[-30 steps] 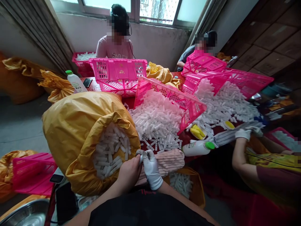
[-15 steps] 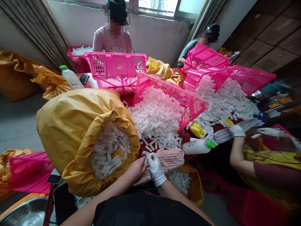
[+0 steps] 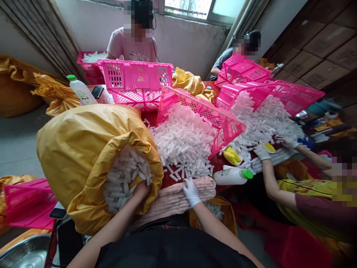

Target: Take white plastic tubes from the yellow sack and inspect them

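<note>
Inside the yellow sack (image 3: 69, 145) at ten o'clock, work your left hand (image 3: 141, 190) clear of the rim (image 3: 159, 171); whether it or your right hand (image 3: 191, 188) grips anything, I can't tell.

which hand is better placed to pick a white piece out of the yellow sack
Probably the left hand: it reaches into the mouth of the yellow sack, beside the white pieces. The gloved right hand is over the ridged cloth, outside the sack.
</note>
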The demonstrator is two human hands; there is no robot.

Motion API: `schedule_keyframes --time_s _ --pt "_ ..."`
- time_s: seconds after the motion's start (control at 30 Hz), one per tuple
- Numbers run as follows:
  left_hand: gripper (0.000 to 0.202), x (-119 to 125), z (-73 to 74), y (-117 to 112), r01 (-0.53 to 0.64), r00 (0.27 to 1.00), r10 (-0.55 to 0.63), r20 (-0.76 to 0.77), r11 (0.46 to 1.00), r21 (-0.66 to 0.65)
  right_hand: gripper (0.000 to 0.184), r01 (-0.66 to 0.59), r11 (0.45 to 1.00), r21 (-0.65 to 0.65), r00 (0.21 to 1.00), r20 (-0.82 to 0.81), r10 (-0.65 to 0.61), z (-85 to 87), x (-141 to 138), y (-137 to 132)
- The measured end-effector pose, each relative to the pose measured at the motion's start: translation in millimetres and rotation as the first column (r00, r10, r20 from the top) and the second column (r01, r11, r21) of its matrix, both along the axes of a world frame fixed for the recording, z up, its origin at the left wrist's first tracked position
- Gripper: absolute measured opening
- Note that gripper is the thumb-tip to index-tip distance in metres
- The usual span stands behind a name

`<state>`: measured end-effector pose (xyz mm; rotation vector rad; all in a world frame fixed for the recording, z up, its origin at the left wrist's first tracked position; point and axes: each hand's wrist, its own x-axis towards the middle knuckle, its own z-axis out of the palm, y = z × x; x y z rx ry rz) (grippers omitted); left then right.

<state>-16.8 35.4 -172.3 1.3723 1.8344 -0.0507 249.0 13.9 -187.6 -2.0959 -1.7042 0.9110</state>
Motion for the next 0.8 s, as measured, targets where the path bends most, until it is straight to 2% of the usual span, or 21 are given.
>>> schedule_keyframes --time_s 0.1,0.17,0.23,0.3,0.33,0.37,0.4,0.43,0.47,0.5,0.53,0.6,0.7,0.77,0.8 --pt "0.031 0.5 8.4 -9.1 0.039 0.997 -0.046 0.069 0.994 0.099 0.016 -0.058 0.997 -0.058 0.997 -0.052 0.055 -15.6 -41.2 36.9" --pt "0.033 -1.7 18.7 -19.7 0.062 0.992 -0.079 0.103 0.984 0.164 0.013 -0.058 0.995 -0.086 0.993 -0.105 0.049 -16.8 -59.6 50.9" --pt "0.035 -4.3 32.6 -31.1 0.078 0.982 -0.114 0.148 0.97 0.229 0.014 -0.056 0.994 -0.092 0.982 -0.183 0.038 -8.0 -68.9 55.0" --pt "0.037 -5.8 49.8 -41.4 0.083 0.959 -0.16 0.235 0.948 0.309 0.021 -0.048 0.995 -0.087 0.963 -0.267 0.023 11.8 -72.5 51.8" --pt "0.038 -5.8 59.3 -45.8 0.08 0.94 -0.187 0.286 0.935 0.346 0.026 -0.029 0.996 -0.085 0.931 -0.366 -0.004 25.5 -73.6 48.7" --pt "0.039 -5.2 69.2 -49.7 0.075 0.918 -0.211 0.335 0.923 0.377 0.033 0.001 0.996 -0.086 0.862 -0.505 -0.045 41.3 -74.9 45.3" --pt "0.04 -4.0 79.1 -53.0 0.071 0.896 -0.232 0.379 0.916 0.394 0.04 0.041 0.995 -0.093 0.746 -0.66 -0.092 58.3 -76.9 41.8" --pt "0.039 -2.3 88.6 -55.8 0.069 0.876 -0.247 0.415 0.914 0.399 0.047 0.082 0.991 -0.108 0.59 -0.796 -0.135 75.8 -79.7 38.4" --pt "0.038 0.0 97.5 -57.9 0.069 0.855 -0.261 0.449 0.914 0.4 0.051 0.115 0.985 -0.128 0.426 -0.89 -0.165 92.8 -83.5 35.2" --pt "0.038 2.6 105.3 -59.6 0.07 0.833 -0.274 0.481 0.914 0.399 0.053 0.132 0.98 -0.148 0.299 -0.937 -0.182 108.3 -87.9 32.0" --pt "0.037 5.6 111.7 -60.8 0.069 0.811 -0.284 0.511 0.915 0.398 0.05 0.14 0.977 -0.161 0.242 -0.951 -0.191 121.7 -92.7 28.6" --pt "0.038 12.4 120.1 -62.3 0.05 0.778 -0.275 0.565 0.923 0.381 0.039 0.142 0.981 -0.135 0.248 -0.954 -0.167 140.8 -101.5 20.7" --pt "0.04 22.0 122.6 -64.0 -0.018 0.729 -0.18 0.66 0.959 0.282 0.025 0.092 0.996 0.012 0.345 -0.938 -0.02 151.1 -108.2 5.7" --pt "0.043 26.8 120.6 -65.2 -0.057 0.689 -0.109 0.717 0.977 0.204 0.032 0.054 0.998 0.044 0.341 -0.94 0.023 149.9 -107.8 -3.1" --pt "0.044 28.7 119.6 -65.9 -0.07 0.672 -0.082 0.736 0.982 0.174 0.037 0.049 0.999 0.021 0.317 -0.948 0.004 148.0 -106.6 -6.2"
